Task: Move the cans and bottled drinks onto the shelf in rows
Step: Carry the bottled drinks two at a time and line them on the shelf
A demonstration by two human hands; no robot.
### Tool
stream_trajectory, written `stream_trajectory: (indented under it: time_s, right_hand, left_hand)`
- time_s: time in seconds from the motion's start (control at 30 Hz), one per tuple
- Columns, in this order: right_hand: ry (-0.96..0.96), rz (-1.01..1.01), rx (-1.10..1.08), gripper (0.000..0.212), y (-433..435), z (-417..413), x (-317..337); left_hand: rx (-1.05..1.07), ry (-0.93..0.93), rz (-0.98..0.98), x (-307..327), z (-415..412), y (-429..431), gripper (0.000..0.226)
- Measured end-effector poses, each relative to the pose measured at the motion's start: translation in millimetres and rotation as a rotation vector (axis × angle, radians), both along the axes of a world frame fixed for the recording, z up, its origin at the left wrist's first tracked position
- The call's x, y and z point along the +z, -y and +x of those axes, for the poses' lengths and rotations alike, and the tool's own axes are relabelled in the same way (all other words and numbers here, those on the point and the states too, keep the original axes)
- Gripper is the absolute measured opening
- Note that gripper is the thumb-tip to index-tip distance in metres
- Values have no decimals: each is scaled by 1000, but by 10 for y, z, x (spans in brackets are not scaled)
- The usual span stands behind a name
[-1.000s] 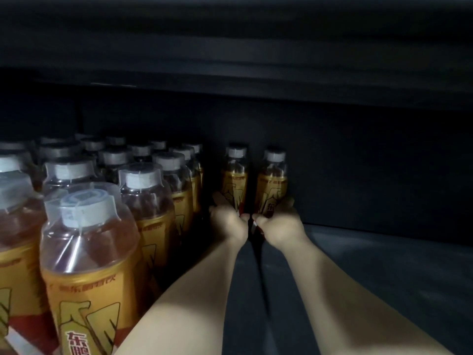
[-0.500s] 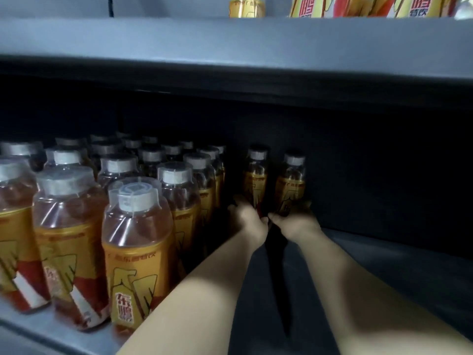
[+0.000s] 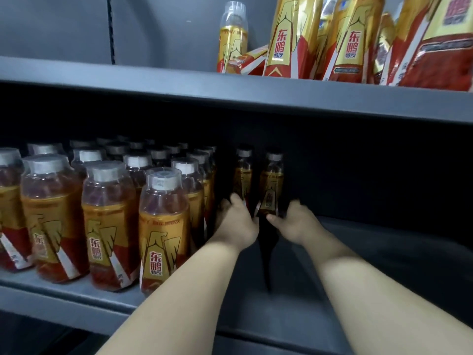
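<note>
Two gold-and-red drink bottles stand side by side deep on the lower shelf [image 3: 294,316]. My left hand [image 3: 238,221] grips the base of the left bottle [image 3: 243,172]. Around the base of the right bottle [image 3: 272,185] my right hand [image 3: 294,221] is curled. Both arms reach in from the front edge. To the left, several rows of the same bottles [image 3: 163,216] with grey caps fill the shelf, and the two held bottles sit just right of the rearmost ones.
The upper shelf [image 3: 153,83] hangs low over the bottle caps and carries one upright bottle [image 3: 231,34] plus several gold-red packs [image 3: 358,39] at the right. The lower shelf's dark right half lies bare to the back wall.
The camera has pulled back and tilted up, bringing the upper shelf and its packs into view. Both hands still hold the two bottles at the back of the lower shelf.
</note>
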State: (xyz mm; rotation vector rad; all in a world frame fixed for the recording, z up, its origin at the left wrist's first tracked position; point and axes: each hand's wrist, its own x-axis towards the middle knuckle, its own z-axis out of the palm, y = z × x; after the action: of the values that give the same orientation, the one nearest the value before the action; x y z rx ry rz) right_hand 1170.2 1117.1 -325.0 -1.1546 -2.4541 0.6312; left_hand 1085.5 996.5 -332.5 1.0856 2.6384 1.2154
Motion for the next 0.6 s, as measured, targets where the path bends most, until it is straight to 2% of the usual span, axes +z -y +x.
stream_trajectory:
  time_s: [0.23,0.33,0.43,0.6]
  right_hand:
    - [68,91,74,69,444,398,47]
    - [118,122,85,64,537,485,3]
    - [147,101,68,64,546,562,-56]
    - [270,40,45,66,577,687,-23]
  left_hand:
    - [-133,-146,-134,-52,232,288,69]
    - [-151,-170,-189,-85,319,306,59]
    - [-176,-184,-232,-114,389,312,56]
    - [-173,-214,-340,-22,455,319,67]
